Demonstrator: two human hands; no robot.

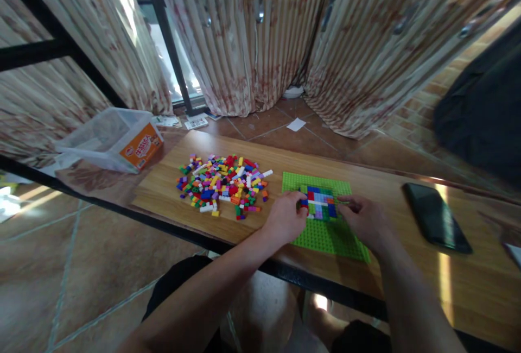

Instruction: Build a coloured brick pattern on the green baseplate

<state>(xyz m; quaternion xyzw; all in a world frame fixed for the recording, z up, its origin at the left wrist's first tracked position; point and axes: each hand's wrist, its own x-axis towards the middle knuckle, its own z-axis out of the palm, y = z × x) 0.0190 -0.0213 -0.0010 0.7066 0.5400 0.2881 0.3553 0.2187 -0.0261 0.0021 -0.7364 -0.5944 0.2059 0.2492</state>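
Note:
A green baseplate (325,236) lies on the wooden table, with a patch of blue, red, white, purple and green bricks (320,201) built on it. My left hand (286,217) rests at the patch's left edge, fingers curled and pinching a small red brick there. My right hand (364,218) sits at the patch's right edge with fingers bent toward the bricks; whether they hold anything is hidden. A heap of loose coloured bricks (223,183) lies left of the plate.
A clear plastic tub with an orange label (112,138) stands at the table's far left. A black phone (435,213) lies to the right. Curtains hang behind the table, and papers (296,124) lie on the tiled floor.

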